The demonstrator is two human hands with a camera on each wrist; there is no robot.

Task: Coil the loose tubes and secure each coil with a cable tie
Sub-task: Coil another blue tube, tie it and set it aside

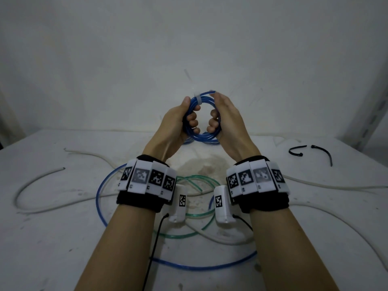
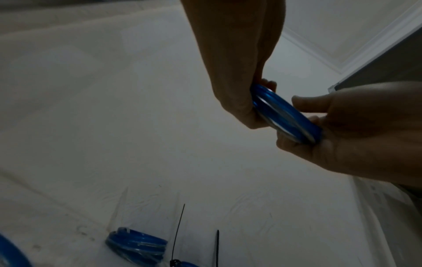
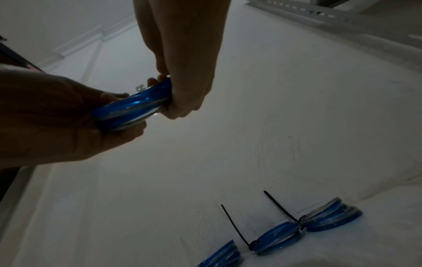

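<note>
Securing of the blue coil [image 1: 201,116] seems nearly finished: it is held above the worktop [image 1: 315,217], gripped by the left hand [image 1: 178,124] and right hand [image 1: 225,120], white cable tie [image 1: 197,100] already around it, so the loose tubes [image 1: 189,198] lying near should be coiled next.

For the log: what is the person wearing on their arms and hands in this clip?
Both hands, left hand and right hand, are bare, with no gloves and no sleeves on the forearms. Each wrist carries a black band ringed with white tiles printed with black square markers. A white camera pod hangs under each wrist, and a thin black cable runs back from each.
</note>
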